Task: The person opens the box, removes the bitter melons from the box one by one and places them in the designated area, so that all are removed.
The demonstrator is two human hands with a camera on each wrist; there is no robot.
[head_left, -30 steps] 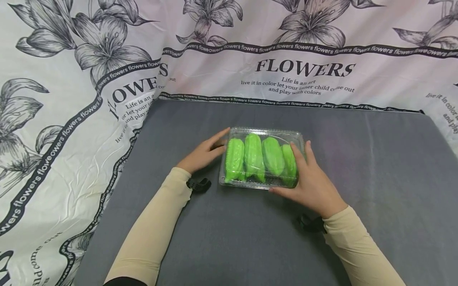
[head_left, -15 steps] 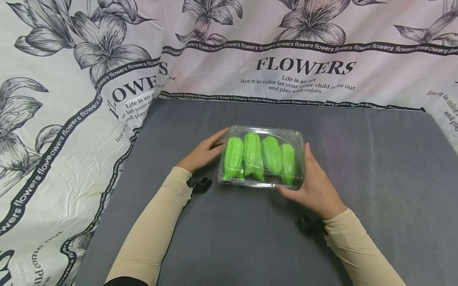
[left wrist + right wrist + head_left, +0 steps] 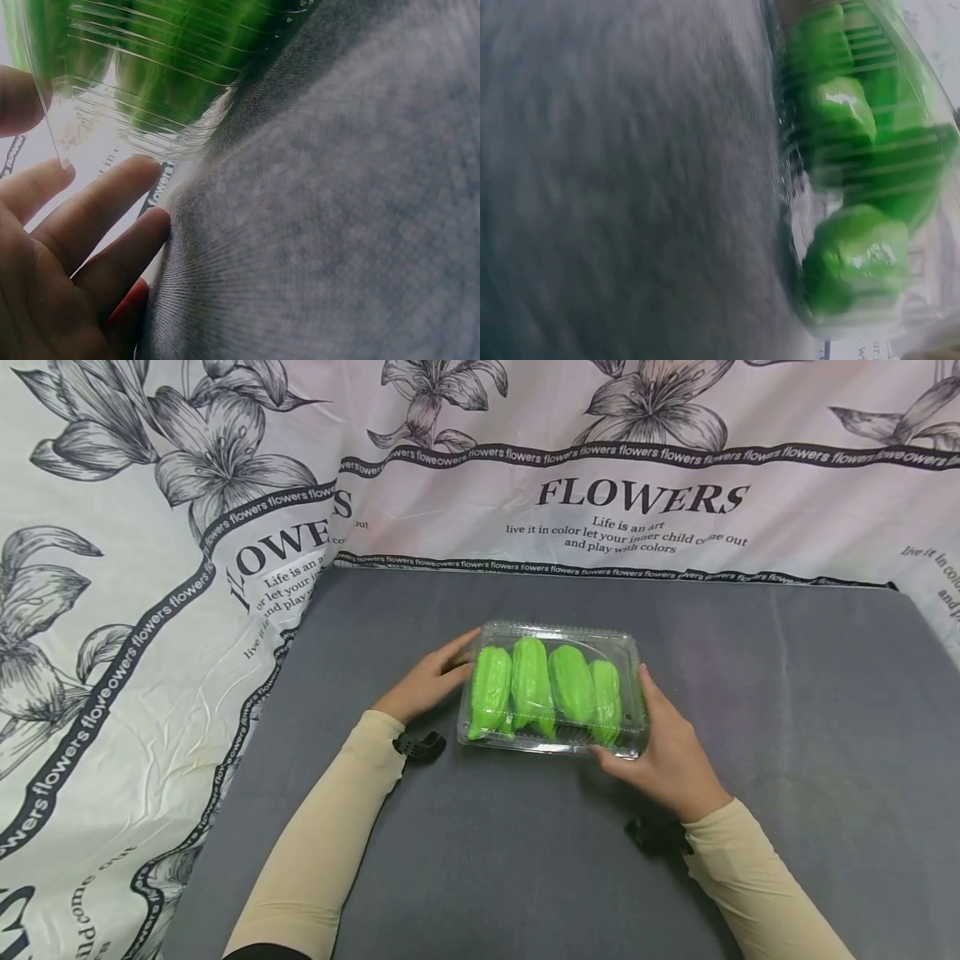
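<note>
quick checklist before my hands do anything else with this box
1. Left hand at the clear box: ok, fingers extended at its left end.
2. Right hand at the box: ok, thumb by the near right corner.
3. Green pieces inside: ok, four stand out from above.
4. Lid snapped shut: cannot tell; it covers the pieces, but no catch is clear.
5. Right hand's hold firm: cannot tell, most of its fingers are hidden.
6. Box flat on the grey table: cannot tell.
</note>
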